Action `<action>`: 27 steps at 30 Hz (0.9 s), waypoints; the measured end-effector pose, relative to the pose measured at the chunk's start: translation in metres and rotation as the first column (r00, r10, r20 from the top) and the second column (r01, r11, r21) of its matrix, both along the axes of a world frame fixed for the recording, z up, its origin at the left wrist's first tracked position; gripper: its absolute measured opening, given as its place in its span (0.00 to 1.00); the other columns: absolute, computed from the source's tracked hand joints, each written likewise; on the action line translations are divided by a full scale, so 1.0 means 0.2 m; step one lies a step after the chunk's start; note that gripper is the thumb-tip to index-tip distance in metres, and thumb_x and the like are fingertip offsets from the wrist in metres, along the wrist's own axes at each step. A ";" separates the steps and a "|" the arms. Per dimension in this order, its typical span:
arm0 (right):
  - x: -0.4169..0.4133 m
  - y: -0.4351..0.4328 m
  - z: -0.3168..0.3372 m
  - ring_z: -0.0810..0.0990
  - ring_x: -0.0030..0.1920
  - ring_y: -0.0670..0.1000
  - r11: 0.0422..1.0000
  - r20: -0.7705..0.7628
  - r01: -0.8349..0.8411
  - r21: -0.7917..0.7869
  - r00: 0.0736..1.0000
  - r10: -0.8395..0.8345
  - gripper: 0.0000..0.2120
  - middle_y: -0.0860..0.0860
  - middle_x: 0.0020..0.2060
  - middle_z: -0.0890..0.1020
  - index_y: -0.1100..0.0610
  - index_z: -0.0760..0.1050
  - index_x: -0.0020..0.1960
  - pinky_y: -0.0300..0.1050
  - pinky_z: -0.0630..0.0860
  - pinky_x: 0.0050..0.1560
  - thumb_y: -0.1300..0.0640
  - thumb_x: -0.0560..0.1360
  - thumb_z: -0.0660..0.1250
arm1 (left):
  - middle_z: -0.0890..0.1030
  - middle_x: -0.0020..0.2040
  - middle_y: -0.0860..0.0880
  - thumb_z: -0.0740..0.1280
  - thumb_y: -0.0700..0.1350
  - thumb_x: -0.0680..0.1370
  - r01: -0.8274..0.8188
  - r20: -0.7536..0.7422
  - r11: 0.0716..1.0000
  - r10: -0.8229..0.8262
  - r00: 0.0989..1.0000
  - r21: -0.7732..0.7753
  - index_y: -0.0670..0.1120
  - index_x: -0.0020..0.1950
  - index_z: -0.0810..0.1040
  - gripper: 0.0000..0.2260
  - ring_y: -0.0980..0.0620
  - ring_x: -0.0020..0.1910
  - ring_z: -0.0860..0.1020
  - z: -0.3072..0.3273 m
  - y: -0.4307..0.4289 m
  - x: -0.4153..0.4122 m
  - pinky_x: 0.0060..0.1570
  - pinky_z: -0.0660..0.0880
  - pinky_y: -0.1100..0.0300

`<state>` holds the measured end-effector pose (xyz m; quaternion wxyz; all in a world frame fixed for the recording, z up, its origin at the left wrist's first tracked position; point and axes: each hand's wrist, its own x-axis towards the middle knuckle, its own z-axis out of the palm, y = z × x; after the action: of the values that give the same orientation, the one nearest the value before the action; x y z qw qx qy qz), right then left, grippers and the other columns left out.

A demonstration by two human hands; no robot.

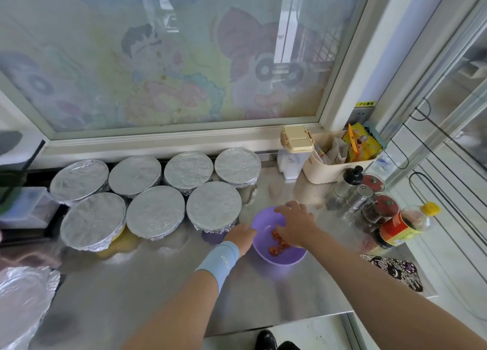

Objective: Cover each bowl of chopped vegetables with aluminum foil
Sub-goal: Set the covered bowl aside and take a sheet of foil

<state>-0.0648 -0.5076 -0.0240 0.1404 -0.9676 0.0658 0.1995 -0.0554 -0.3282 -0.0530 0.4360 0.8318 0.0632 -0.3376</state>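
Presently the right hand [295, 225] is lying across the purple bowl [279, 256], its fingers bending over the far rim and gripping it. The left hand [241, 235] is pressing against the bowl's left wall; its fingers are hidden, so I cannot tell if they are closing. The bowl is standing upright, mouth up, on the steel counter [158, 283], just beside the nearest of seven foil-covered bowls [213, 204]. Bare counter is lying toward the front edge, and condiment jars [382, 210] are crowding the right. Orange vegetable pieces [276, 241] are sitting inside, uncovered. A loose foil sheet [23, 297] is lying at the left edge, running out of view.
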 end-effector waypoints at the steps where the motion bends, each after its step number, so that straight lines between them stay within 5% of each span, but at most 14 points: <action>1: 0.00 -0.01 -0.01 0.56 0.75 0.57 1.000 -0.033 0.017 0.008 0.999 -0.017 0.30 0.51 0.76 0.56 0.42 0.60 0.75 0.56 0.62 0.71 0.47 0.74 0.64 | 0.77 0.54 0.42 0.59 0.46 0.81 -0.037 -0.014 0.999 0.036 0.999 -0.035 0.38 0.65 0.74 0.16 0.42 0.52 0.77 0.01 0.00 -0.01 0.60 0.76 0.43; 6: 0.01 -0.03 -0.06 0.60 0.72 0.64 0.995 -0.134 0.037 0.088 0.991 -0.025 0.38 0.57 0.75 0.56 0.48 0.47 0.79 0.56 0.67 0.68 0.48 0.76 0.64 | 0.74 0.52 0.45 0.60 0.45 0.81 -0.215 -0.130 0.966 0.197 0.972 -0.143 0.46 0.57 0.73 0.07 0.44 0.49 0.74 0.06 -0.03 -0.06 0.56 0.77 0.45; 10: -0.02 0.05 -0.04 0.70 0.66 0.64 0.987 -0.191 0.034 0.155 0.982 -0.004 0.38 0.59 0.73 0.59 0.48 0.46 0.80 0.51 0.75 0.56 0.50 0.76 0.64 | 0.77 0.55 0.43 0.61 0.48 0.78 -0.258 -0.111 0.965 0.261 0.959 0.041 0.45 0.59 0.74 0.12 0.41 0.53 0.76 0.05 0.05 -0.08 0.55 0.78 0.46; 14: -0.07 0.21 -0.02 0.79 0.45 0.62 0.974 -0.238 -0.029 0.226 0.968 0.085 0.32 0.58 0.70 0.62 0.49 0.56 0.77 0.49 0.81 0.33 0.50 0.75 0.62 | 0.79 0.46 0.43 0.60 0.47 0.76 -0.245 -0.055 0.947 0.261 0.964 0.208 0.45 0.50 0.74 0.08 0.44 0.43 0.76 0.06 0.23 -0.14 0.50 0.77 0.51; 17: -0.10 0.39 0.00 0.81 0.34 0.61 0.950 -0.244 -0.119 0.288 0.950 0.193 0.27 0.60 0.62 0.71 0.52 0.67 0.70 0.50 0.81 0.32 0.51 0.70 0.60 | 0.79 0.58 0.41 0.57 0.47 0.80 -0.242 -0.014 0.925 0.257 0.966 0.293 0.45 0.61 0.75 0.13 0.43 0.48 0.76 0.11 0.39 -0.20 0.50 0.74 0.53; 21: -0.15 0.65 0.03 0.79 0.49 0.60 0.860 -0.120 -0.375 0.346 0.892 0.437 0.08 0.57 0.49 0.80 0.53 0.75 0.48 0.49 0.77 0.46 0.59 0.71 0.60 | 0.78 0.62 0.42 0.56 0.49 0.80 -0.354 0.037 0.864 0.366 0.930 0.359 0.43 0.61 0.78 0.17 0.41 0.59 0.76 0.08 0.64 -0.26 0.58 0.70 0.53; 27: -0.15 0.83 -0.02 0.76 0.59 0.59 0.848 -0.142 -0.467 0.252 0.849 0.510 0.25 0.54 0.59 0.77 0.49 0.70 0.64 0.47 0.74 0.53 0.50 0.67 0.58 | 0.74 0.69 0.43 0.59 0.47 0.82 -0.560 0.067 0.801 0.560 0.826 0.212 0.43 0.68 0.74 0.17 0.42 0.66 0.72 0.13 0.81 -0.39 0.64 0.66 0.55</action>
<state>-0.0953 -0.3415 -0.0287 0.1775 -0.9065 -0.1908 0.3323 -0.1335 -0.1668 -0.0278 0.4201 0.8198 0.3429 -0.1841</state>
